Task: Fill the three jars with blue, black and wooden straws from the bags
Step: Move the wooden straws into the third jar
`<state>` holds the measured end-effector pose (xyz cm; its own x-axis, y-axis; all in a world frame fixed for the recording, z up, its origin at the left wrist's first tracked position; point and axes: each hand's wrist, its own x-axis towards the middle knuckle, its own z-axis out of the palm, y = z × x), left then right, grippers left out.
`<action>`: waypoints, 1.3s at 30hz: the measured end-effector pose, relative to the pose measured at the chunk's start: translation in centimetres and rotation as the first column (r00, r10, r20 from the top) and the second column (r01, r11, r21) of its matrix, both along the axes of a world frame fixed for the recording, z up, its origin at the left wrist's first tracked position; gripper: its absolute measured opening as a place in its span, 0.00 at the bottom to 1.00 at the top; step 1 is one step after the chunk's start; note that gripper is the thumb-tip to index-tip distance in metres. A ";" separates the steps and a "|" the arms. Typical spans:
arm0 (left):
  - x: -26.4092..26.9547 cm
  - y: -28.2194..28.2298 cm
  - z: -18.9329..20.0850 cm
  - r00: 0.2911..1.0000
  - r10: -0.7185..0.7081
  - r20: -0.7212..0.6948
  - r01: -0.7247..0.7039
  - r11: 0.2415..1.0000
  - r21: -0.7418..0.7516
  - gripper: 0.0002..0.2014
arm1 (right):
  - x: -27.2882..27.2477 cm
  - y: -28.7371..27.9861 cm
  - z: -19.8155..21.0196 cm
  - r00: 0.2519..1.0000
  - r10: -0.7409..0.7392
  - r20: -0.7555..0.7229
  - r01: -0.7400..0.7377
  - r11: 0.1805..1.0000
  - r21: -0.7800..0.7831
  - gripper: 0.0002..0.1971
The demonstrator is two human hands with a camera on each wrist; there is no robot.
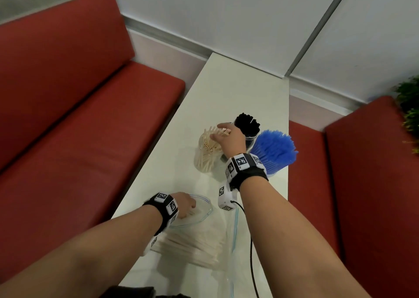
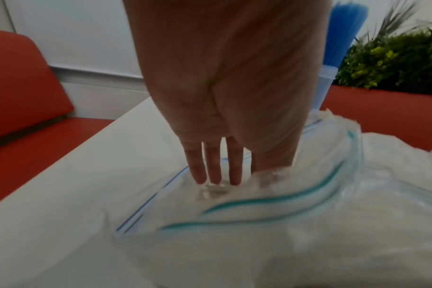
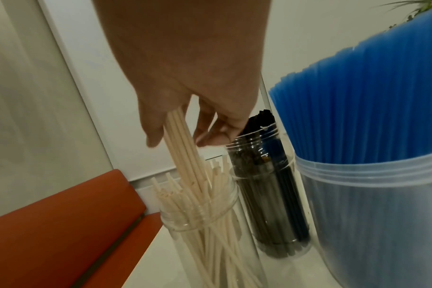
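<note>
Several pale wooden straws point(image 3: 183, 148), light, stiff and slippery, best pinched near their upper ends, stand partly lowered into the clear plastic jar point(image 3: 210, 220) beside the black-straw jar point(image 3: 266, 194) and blue-straw jar point(image 3: 373, 194); my right hand point(image 3: 185, 78) hangs above, fingers curled round the bundle; my left hand point(image 2: 225, 87) presses straight fingers into the open clear zip bag point(image 2: 284, 224) on the white table point(image 1: 226, 88).

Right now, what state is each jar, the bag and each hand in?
Wooden-straw jar: upright, lidless, partly filled, straws splayed.
Black-straw jar: upright, lidless, packed.
Blue-straw jar: upright, lidless, packed.
Zip bag: lying on the table, mouth open, wooden straws inside.
Right hand: pinching a bunch of wooden straws whose lower ends are in their jar.
Left hand: fingers straight, reaching into the bag's mouth.
</note>
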<state>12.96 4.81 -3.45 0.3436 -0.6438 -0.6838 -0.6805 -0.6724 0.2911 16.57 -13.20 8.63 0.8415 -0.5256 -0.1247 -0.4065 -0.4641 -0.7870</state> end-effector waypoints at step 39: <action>1.8 -0.7 6.0 0.934 -0.205 0.294 0.169 0.975 0.143 0.11 | -10.9 7.1 -9.3 0.747 0.530 -0.403 -0.456 0.848 0.269 0.21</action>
<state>14.74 4.10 2.52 0.4282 -0.6405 -0.6375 -0.8408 -0.5410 -0.0212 5.63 -6.15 -0.71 0.8077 0.0020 -0.5895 -0.4729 -0.5950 -0.6499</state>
